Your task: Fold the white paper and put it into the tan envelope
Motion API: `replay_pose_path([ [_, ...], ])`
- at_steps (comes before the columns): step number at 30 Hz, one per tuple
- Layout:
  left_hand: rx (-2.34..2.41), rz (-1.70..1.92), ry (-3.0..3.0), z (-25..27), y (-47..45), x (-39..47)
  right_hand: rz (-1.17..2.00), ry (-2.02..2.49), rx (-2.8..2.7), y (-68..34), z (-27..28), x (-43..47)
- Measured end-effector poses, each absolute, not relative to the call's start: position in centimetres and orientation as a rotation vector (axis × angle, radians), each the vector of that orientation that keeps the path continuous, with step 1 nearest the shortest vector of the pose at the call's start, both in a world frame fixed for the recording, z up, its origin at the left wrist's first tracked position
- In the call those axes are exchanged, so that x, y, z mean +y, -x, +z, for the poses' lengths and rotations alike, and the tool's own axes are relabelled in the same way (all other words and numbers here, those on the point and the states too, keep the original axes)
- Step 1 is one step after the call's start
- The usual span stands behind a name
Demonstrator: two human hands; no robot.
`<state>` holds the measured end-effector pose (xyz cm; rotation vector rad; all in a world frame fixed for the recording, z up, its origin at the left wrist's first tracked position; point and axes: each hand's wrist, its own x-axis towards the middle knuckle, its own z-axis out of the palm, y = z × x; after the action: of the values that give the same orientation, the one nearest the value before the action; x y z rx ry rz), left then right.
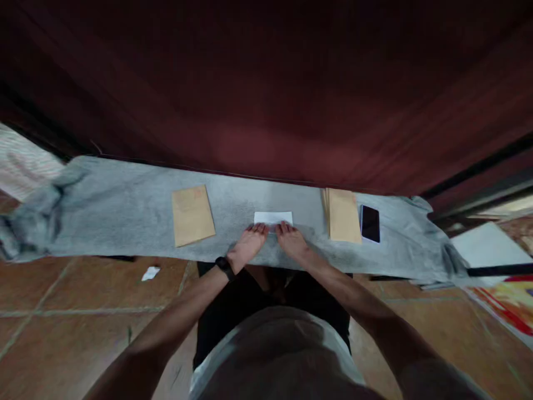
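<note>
A small white sheet of paper [273, 217] lies on the grey cloth, right in front of me, apparently folded. My left hand [251, 241] holds its near left part, fingers together and pressed down on the paper. At the near right part, my right hand [290, 241] grips the same sheet in a like way. Both thumbs are hard to make out. To the left of my hands rests a tan paper envelope [193, 215]. On the right is a small stack of tan envelopes [343, 215], with a dark-screened phone [370, 224] beside it.
Grey cloth [116, 211] covers the narrow bench, its ends bunched up. A dark red panel [266, 111] rises along the far edge. A white scrap [150, 273] lies on the tiled floor [91, 328]. At far right is a white board [491, 250].
</note>
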<state>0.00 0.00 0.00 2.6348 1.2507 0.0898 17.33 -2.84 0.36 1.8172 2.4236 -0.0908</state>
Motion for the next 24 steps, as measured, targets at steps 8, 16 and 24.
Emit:
replay_pose_path([
  [8, 1.467, 1.23, -1.517, 2.1, 1.7, 0.8, -1.398, -2.94, 2.36, -18.3, 1.6, -2.5],
  [16, 1.071, 0.922, -0.831, -0.8, -1.5, -1.6, -3.273, -2.948, 1.115, -15.4, -1.9, -4.1],
  [24, 1.079, 0.797, -1.165, -1.5, 1.4, 2.4, -2.85, -3.191, 1.196, -20.7, -2.6, -4.7],
])
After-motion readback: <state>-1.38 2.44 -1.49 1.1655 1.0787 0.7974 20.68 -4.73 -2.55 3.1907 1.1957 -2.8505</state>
